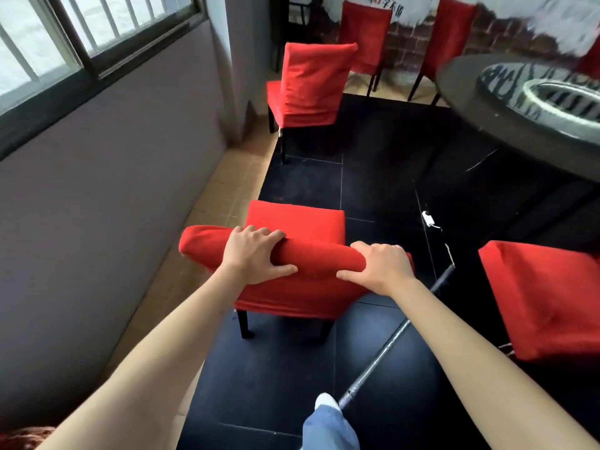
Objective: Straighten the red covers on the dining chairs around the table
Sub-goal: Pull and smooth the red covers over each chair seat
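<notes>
A dining chair with a red cover [298,222] stands right in front of me, its back towards me. My left hand [255,254] grips the top of the covered backrest near its left end, fingers over the front and thumb behind. My right hand [376,267] grips the same top edge near its right end. The cover's fabric is rounded and bunched along the top between my hands. Another red-covered chair [311,86] stands farther off by the wall corner, its cover wrinkled.
A dark round table [470,92] with a glass turntable sits at the upper right. A red-covered chair [552,300] stands at the right, and two more [367,37] at the far wall. A dark pole [389,345] lies on the black tiled floor. The grey wall runs along the left.
</notes>
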{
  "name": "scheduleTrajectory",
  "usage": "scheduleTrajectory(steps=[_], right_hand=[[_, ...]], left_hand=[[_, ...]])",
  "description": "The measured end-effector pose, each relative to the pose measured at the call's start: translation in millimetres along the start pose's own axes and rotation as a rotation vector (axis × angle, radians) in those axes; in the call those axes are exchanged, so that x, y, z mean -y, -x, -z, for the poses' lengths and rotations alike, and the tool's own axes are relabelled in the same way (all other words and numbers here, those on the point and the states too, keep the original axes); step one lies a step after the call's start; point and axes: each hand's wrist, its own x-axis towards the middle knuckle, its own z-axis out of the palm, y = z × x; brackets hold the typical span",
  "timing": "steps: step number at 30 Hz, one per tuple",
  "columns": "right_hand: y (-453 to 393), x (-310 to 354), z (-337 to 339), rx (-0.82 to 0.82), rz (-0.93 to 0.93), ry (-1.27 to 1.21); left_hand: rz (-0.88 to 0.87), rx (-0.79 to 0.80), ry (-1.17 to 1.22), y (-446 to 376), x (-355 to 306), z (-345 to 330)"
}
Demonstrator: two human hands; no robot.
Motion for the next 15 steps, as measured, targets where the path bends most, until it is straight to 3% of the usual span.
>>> scheduleTrajectory(steps=[15], right_hand=[[-3.2,-23.5,-3.5,-0.012,-0.080,0.042]], left_hand=[[-0.153,-0.079,0.022,-39.2,-8.5,-7.4]])
